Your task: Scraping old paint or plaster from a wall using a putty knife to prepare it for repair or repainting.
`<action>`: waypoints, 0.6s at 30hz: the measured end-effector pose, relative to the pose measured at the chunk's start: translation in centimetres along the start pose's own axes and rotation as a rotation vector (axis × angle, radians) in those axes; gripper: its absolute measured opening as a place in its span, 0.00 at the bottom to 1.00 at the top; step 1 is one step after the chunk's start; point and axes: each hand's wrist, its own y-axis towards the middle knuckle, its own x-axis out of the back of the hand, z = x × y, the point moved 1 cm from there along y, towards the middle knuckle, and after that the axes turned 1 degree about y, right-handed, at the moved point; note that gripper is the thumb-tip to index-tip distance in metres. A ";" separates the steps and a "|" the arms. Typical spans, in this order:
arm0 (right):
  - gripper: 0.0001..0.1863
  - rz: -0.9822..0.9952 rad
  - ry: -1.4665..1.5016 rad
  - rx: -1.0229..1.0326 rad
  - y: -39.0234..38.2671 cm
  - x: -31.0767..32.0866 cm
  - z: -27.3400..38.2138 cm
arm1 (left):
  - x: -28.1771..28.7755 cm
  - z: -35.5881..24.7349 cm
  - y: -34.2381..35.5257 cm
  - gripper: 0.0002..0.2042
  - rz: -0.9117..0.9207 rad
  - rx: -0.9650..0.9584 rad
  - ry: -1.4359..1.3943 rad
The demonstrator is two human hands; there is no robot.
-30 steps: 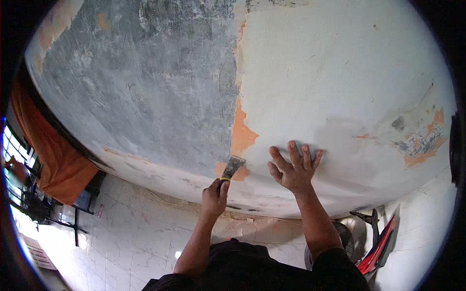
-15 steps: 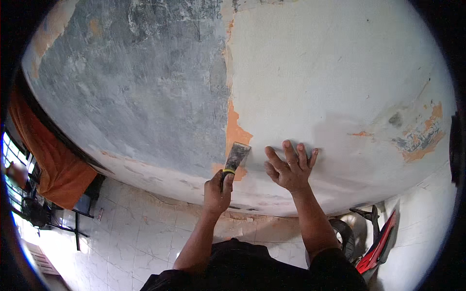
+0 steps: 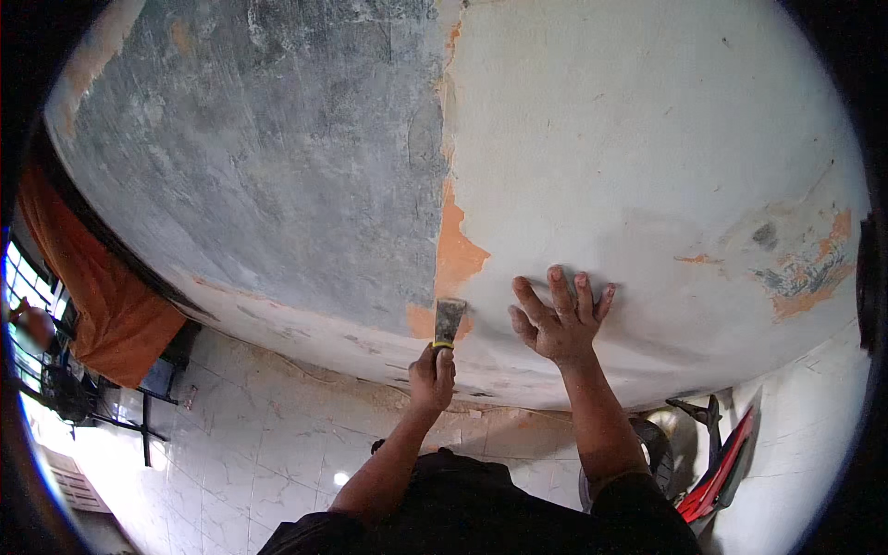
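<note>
My left hand (image 3: pixel 431 379) is closed round the handle of a paint scraper (image 3: pixel 449 323), whose dusty blade points up the wall with its edge against an exposed orange patch (image 3: pixel 459 248). A yellow band circles the tool where blade meets handle. To the right, my right hand (image 3: pixel 560 324) rests on the white painted wall (image 3: pixel 573 157) with its fingers spread and nothing in them. The orange patch runs along the border between that white paint and a grey bare area (image 3: pixel 296 166) on the left.
Low on the right, a wheel (image 3: pixel 653 449) and a red vehicle part (image 3: pixel 717 472) stand close to the wall. An orange cloth (image 3: pixel 106 296) hangs at the left over a dark frame. Pale tiles (image 3: pixel 240 425) cover the floor, with dusty debris along the wall's foot.
My left hand has moved down and slightly right with the scraper, whose blade now stands more upright and lower on the orange patch. My right hand keeps its place on the wall.
</note>
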 end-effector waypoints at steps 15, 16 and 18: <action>0.24 -0.008 0.034 0.017 0.2 -0.1 0.1 | -1.8 3.8 -2.7 0.16 -0.025 0.185 -0.265; 0.24 -0.001 0.027 0.017 -0.1 -0.2 -0.1 | -2.2 2.1 -2.7 0.15 0.005 0.200 -0.300; 0.24 -0.004 0.037 0.017 -0.5 -0.4 -0.2 | -2.6 -1.7 -1.7 0.16 0.041 0.183 -0.321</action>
